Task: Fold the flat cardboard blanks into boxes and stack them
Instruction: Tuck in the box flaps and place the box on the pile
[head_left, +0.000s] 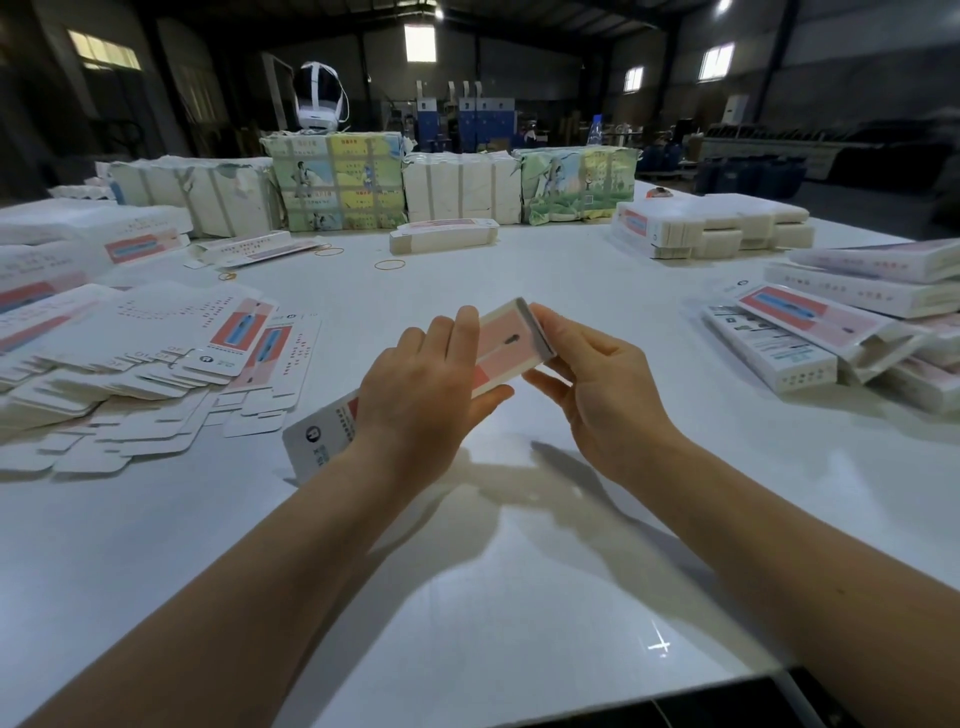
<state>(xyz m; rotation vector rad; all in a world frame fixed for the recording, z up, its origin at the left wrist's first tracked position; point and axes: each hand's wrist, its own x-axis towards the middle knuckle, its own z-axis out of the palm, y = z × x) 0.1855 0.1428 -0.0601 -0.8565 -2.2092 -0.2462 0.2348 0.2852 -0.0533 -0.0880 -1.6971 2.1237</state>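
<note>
Hands first: your left hand (421, 384) clasps the half-formed box (498, 348) mid-body to steady it above the table (467, 571), while your right hand (587, 384) pinches its far end to close the flap. Beyond, flat blanks (130, 374) wait left; folded boxes (841, 312) stack right.

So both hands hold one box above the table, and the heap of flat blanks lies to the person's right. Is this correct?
Not quite. The head view shows both hands, left hand and right hand, holding the box above the table, but the flat blanks lie to the person's left.
</note>
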